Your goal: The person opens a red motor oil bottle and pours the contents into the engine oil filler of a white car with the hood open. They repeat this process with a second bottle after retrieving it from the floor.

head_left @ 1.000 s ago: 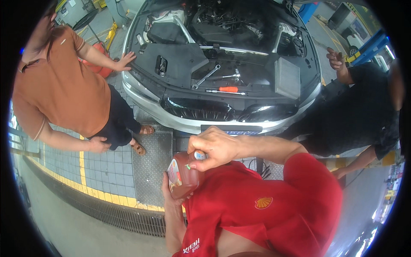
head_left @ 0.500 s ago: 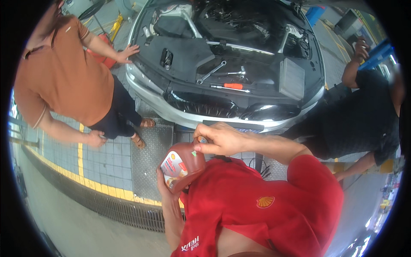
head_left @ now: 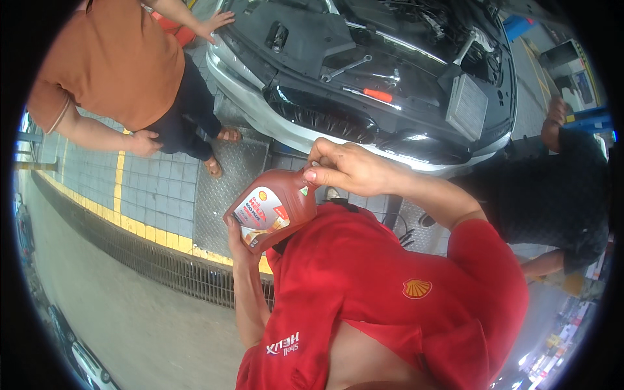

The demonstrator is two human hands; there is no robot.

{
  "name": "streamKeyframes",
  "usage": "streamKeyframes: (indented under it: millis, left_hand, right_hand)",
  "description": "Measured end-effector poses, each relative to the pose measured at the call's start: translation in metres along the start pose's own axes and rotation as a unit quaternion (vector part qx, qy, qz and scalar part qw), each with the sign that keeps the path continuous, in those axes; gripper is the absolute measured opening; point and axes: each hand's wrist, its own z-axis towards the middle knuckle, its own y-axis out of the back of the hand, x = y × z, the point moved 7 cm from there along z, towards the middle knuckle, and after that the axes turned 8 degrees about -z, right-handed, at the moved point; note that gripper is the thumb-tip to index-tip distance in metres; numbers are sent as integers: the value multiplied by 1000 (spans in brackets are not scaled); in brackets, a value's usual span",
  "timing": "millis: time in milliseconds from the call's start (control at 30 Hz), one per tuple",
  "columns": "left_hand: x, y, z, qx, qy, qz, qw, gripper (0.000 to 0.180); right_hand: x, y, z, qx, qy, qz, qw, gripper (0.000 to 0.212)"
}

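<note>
A red-brown motor oil jug (head_left: 273, 208) with a pale label is held tilted in front of my body. My left hand (head_left: 240, 243) supports it at the bottom end, thumb on the label side and the other fingers hidden behind. At the top end, the fingers of my right hand (head_left: 341, 168) are closed around the neck and handle area; the cap is covered by them. The jug is over the floor, in front of the silver car (head_left: 292, 136) with its engine bay exposed.
On the car's front cover lie a wrench (head_left: 348, 68), a ratchet (head_left: 391, 77), an orange-handled screwdriver (head_left: 377, 95) and a pleated filter (head_left: 467, 107). A person in an orange shirt (head_left: 117, 65) stands left, one hand on the car. Another in black (head_left: 539, 188) is at right.
The jug and both hands have shifted slightly left and up in the picture, and the label now faces me more. The view has turned, moving the car up and right.
</note>
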Motion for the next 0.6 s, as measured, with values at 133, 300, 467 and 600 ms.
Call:
streamKeyframes:
  millis: [133, 300, 467, 600]
  left_hand:
    - [3, 2, -4, 20, 21, 1, 1000, 71]
    - [10, 13, 3, 21, 74, -24, 997, 74]
    - [16, 13, 3, 112, 202, -77, 970, 73]
    - [19, 33, 3, 12, 114, -21, 993, 75]
  right_hand:
    - [10, -2, -3, 20, 93, -114, 989, 50]
    - [29, -2, -8, -37, 304, -170, 937, 43]
    - [28, -9, -12, -17, 329, -209, 921, 45]
    - [19, -4, -8, -12, 249, -168, 954, 54]
